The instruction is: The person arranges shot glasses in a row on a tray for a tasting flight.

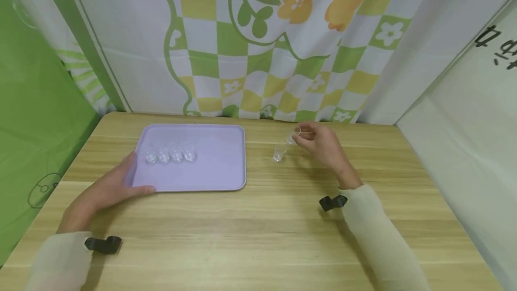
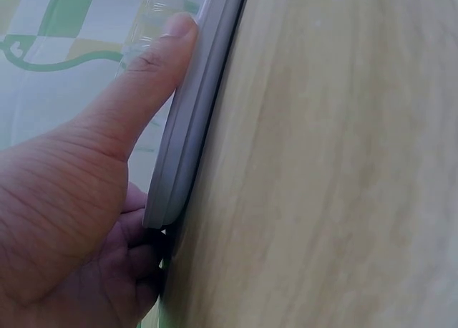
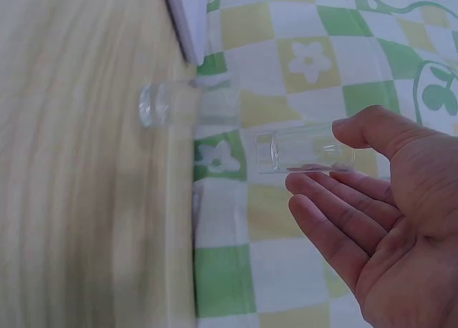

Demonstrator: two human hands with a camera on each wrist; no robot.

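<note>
My left hand (image 1: pixel 114 184) holds the near left corner of a lilac tray (image 1: pixel 218 165), thumb along the front rim and fingers at the left side. In the left wrist view the fingers (image 2: pixel 132 253) are partly hidden past the tray's corner. Several small clear shot glasses (image 1: pixel 176 155) stand in a row on the tray's left half. To the tray's right, my right hand (image 1: pixel 323 146) pinches a clear shot glass (image 3: pixel 304 149) near its rim, between thumb and fingers. It hangs above the table. Another shot glass (image 1: pixel 278 153) stands upright on the wood, just nearer and left of it.
The wooden table (image 1: pixel 258 241) runs back to a checked green, yellow and white curtain (image 1: pixel 258 71). A green cloth (image 1: pixel 36 116) hangs at the left, and a white sheet with dark writing (image 1: pixel 476 116) at the right.
</note>
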